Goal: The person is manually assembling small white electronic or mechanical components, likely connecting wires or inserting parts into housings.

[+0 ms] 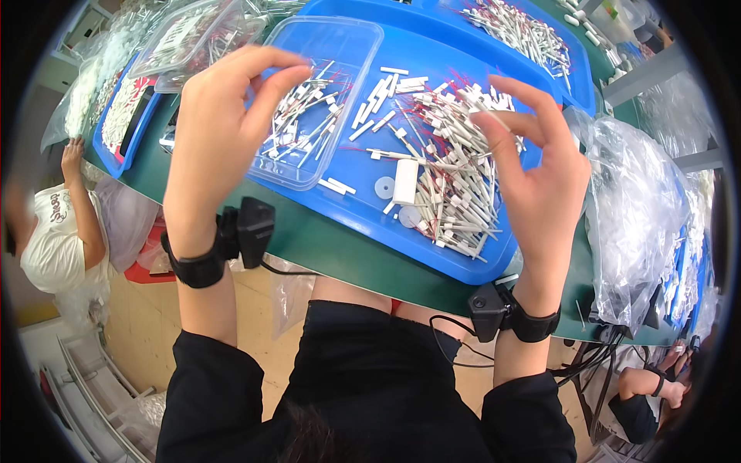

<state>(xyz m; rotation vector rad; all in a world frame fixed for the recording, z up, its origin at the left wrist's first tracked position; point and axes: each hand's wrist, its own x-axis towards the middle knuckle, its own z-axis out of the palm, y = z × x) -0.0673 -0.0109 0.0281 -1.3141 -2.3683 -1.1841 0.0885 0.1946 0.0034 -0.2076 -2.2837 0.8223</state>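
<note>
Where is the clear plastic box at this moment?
In the head view, the clear plastic box lies on the blue tray, left of the white parts pile and partly behind the left hand.

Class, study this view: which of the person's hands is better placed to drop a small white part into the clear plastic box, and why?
Probably the left hand: it hovers directly over the clear plastic box, fingertips pinched above it. The right hand is raised over the loose pile of white parts on the blue tray, farther from the box.

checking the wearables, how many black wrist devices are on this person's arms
2. One black wrist device sits on the left wrist, the other on the right wrist, each with a small black box attached.
</note>
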